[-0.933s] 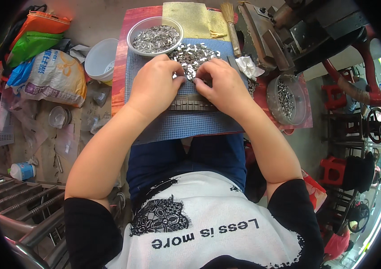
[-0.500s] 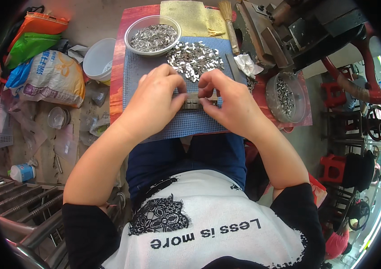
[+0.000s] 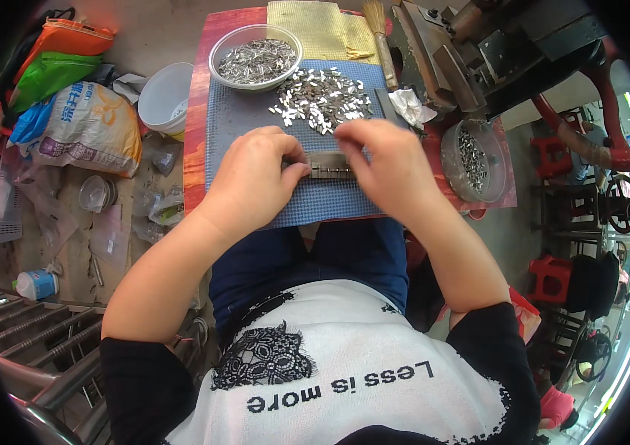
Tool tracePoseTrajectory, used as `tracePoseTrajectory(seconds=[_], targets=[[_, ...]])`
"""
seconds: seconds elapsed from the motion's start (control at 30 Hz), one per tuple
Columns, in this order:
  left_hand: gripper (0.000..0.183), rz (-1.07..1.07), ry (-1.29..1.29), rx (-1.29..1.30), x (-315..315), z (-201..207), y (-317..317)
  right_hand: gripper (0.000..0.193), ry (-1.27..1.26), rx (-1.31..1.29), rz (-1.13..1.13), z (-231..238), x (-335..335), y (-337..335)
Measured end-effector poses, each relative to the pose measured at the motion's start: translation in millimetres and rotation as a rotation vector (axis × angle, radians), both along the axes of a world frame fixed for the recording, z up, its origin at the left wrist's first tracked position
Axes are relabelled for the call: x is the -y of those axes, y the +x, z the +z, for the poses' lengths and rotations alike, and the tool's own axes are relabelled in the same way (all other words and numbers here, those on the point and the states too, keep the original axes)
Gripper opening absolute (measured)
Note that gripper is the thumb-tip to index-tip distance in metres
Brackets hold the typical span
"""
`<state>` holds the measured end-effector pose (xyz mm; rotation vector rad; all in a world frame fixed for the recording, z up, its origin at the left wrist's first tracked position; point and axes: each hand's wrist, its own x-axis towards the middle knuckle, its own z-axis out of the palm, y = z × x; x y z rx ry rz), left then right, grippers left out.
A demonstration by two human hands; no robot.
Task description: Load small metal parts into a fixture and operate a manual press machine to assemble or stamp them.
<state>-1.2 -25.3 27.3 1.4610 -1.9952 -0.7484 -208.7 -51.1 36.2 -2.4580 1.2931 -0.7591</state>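
A slotted metal block [image 3: 330, 165] lies on the blue textured mat [image 3: 256, 119] in front of me, with a row of notches along it. My left hand [image 3: 257, 174] is at its left end, fingers curled, thumb and forefinger closed against it. Over its right end is my right hand [image 3: 393, 163], the fingers bent toward the thumb; anything between them is too small to make out. Just beyond the block spreads a pile of small white and dark grey pieces [image 3: 322, 100]. A clear round bowl [image 3: 213, 63] of slim metallic pieces stands at the mat's far left.
At the right, a clear tub [image 3: 504, 170] holds more small pieces. A crumpled white tissue [image 3: 411, 107] and a brush [image 3: 382, 48] lie near heavy dark machinery [image 3: 448, 74]. Left of the table are a white bucket [image 3: 153, 96] and a printed sack [image 3: 89, 130].
My right hand has shifted slightly right and its fingers have moved away from the middle of the metal block, showing more of it. My left hand has moved slightly down.
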Motion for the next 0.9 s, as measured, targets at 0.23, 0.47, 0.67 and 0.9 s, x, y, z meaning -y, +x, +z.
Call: tracePoseTrajectory(seconds=[0.23, 0.47, 0.67, 0.9], targets=[[0.007, 0.083, -0.093, -0.125, 17, -3, 0, 0.009, -0.053, -0.010, 0.027, -15, 22, 9], [0.009, 0.047, -0.134, 0.085, 48, -16, -8, 0.011, -0.096, -0.078, 0.036, -20, 31, 9], [0.012, 0.028, -0.141, 0.097, 46, -16, -11, 0.013, 0.027, 0.117, 0.267, -11, 15, -1], [0.013, -0.074, -0.036, -0.065, 27, -2, 0, 0.012, 0.061, 0.054, 0.320, -12, 5, 0]])
